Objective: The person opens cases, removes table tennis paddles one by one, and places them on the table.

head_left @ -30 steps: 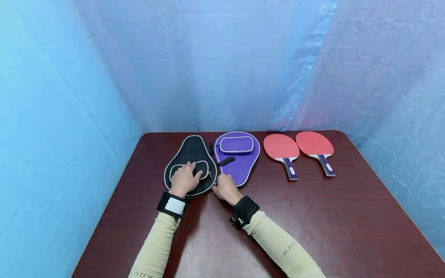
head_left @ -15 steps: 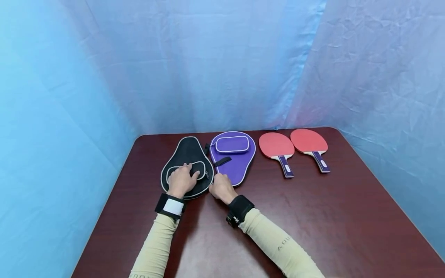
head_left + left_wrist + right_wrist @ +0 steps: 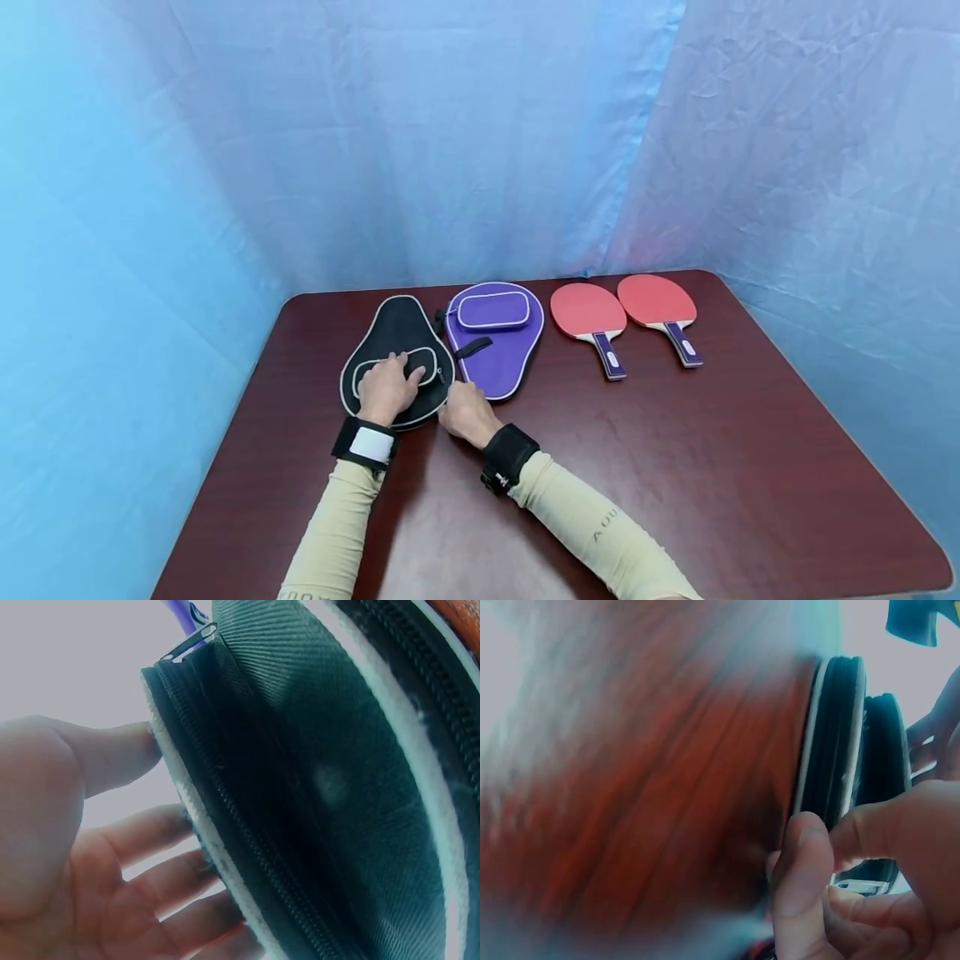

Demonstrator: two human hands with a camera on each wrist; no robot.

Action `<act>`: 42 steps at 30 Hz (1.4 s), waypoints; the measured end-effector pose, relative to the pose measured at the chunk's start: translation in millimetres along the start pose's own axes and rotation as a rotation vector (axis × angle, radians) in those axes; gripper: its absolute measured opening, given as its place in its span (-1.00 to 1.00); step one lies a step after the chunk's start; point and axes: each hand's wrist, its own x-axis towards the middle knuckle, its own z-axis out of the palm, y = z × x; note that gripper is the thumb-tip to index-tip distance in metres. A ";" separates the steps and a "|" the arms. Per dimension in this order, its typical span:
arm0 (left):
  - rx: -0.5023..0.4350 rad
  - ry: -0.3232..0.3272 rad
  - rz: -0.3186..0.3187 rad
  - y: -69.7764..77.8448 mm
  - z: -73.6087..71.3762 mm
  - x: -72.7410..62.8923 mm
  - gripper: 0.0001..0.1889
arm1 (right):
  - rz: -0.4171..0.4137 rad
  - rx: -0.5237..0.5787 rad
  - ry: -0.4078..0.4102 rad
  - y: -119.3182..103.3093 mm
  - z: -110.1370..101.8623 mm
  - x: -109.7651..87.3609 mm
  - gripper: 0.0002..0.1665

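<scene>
A black table tennis paddle case [image 3: 400, 321] with white piping lies on the table, its wide end toward me. My left hand [image 3: 386, 390] rests on its raised front pocket, fingers spread; in the left wrist view the thumb and fingertips touch the pocket's piped edge [image 3: 199, 802]. At the lower right rim of the case, my right hand [image 3: 468, 412] has its fingers curled. The right wrist view has its thumb and index finger [image 3: 802, 862] pinching at the zipped side [image 3: 832, 735]; the zipper pull itself is hidden by the fingers.
A purple paddle case [image 3: 491, 367] with a black strap lies just right of the black one. Farther right are two red paddles, one [image 3: 587, 308] beside the other [image 3: 657, 298], handles toward me. Blue curtains [image 3: 450, 142] hang behind the table [image 3: 675, 467].
The head view has shifted, so everything sits farther left in it. My right hand has slid slightly along the black case's near rim, to the left. The left hand stays on the pocket.
</scene>
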 end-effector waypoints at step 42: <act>-0.111 -0.026 0.001 -2.3 -13.4 -4.8 -0.39 | -0.580 -0.190 -0.290 -10.8 3.8 -4.6 -0.86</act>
